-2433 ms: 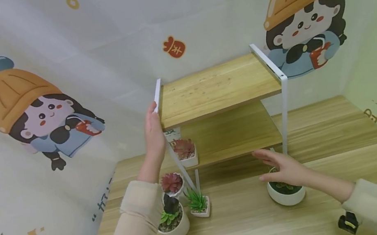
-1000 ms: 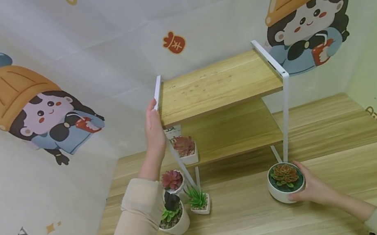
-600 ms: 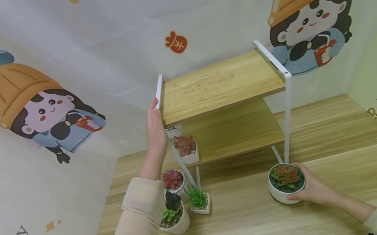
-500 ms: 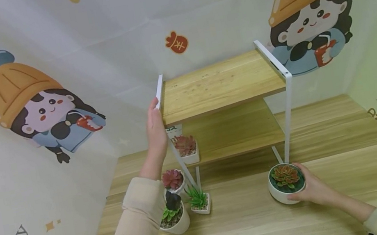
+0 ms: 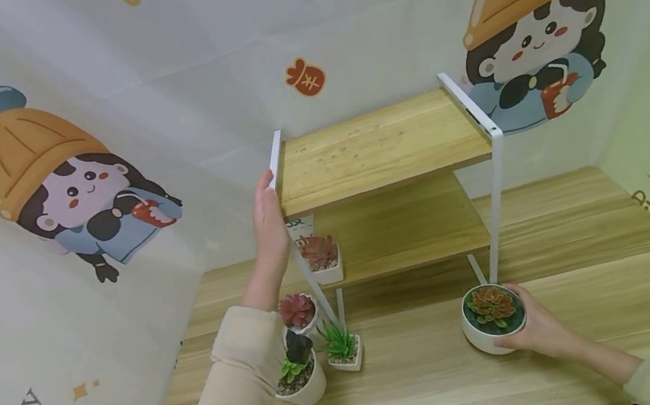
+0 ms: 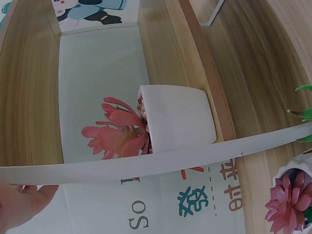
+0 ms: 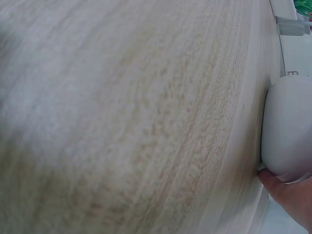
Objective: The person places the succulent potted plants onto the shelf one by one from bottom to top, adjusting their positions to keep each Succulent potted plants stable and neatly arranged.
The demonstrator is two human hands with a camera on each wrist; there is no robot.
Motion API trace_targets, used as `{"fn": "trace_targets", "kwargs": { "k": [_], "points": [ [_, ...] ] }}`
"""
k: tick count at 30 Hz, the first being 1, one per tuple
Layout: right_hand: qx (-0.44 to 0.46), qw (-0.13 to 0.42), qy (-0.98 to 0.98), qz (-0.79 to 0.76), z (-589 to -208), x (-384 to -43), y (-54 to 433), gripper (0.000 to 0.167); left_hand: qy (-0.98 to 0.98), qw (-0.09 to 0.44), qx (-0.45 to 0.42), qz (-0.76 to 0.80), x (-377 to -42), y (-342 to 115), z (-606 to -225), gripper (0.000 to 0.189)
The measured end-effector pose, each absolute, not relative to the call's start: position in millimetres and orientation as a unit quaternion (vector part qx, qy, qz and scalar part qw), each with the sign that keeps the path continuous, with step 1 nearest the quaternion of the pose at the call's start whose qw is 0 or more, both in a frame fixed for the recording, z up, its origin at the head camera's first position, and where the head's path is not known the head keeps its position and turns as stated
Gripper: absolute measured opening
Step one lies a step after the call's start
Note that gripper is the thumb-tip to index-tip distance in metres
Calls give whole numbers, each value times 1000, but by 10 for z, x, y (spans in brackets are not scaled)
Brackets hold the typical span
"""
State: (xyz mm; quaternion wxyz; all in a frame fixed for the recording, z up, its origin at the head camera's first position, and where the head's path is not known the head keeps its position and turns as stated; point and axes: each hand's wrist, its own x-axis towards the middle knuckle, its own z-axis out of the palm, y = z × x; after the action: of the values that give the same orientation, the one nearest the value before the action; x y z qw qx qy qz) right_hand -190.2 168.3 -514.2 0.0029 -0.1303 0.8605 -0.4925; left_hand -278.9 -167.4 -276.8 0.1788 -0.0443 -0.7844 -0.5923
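Note:
At the upper left corner of a two-tier wooden shelf (image 5: 381,150) with a white frame, my left hand (image 5: 269,226) grips the frame; its digits meet the white upright (image 6: 146,165) in the left wrist view. My right hand (image 5: 535,325) holds a round white pot (image 5: 483,337) with an orange-green succulent (image 5: 492,303), thumb in front and fingers behind. This pot (image 7: 290,126) is close against the tabletop in the right wrist view, a thumb (image 7: 273,183) at its base. A red succulent in a white pot (image 6: 180,119) stands on the lower tier's left end.
Left of the shelf's foot stand a dark-red succulent (image 5: 298,309), a white pot (image 5: 307,388) with a black and green plant, and a small spiky green plant (image 5: 340,343). Behind the wooden table (image 5: 410,403) hangs a printed cloth (image 5: 198,59).
Since the oldest frame, my right hand has come down from above the round pot and taken hold of it. During the last half second both hands stay nearly still.

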Motion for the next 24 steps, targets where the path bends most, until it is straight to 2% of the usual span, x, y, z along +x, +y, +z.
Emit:
{"fn": "trace_targets", "kwargs": {
  "k": [24],
  "points": [
    [-130,4,855,-502,-5066,-1851,1589,92,-781,180,-55,-596,-2785,-1681,-2767,46]
  ]
}}
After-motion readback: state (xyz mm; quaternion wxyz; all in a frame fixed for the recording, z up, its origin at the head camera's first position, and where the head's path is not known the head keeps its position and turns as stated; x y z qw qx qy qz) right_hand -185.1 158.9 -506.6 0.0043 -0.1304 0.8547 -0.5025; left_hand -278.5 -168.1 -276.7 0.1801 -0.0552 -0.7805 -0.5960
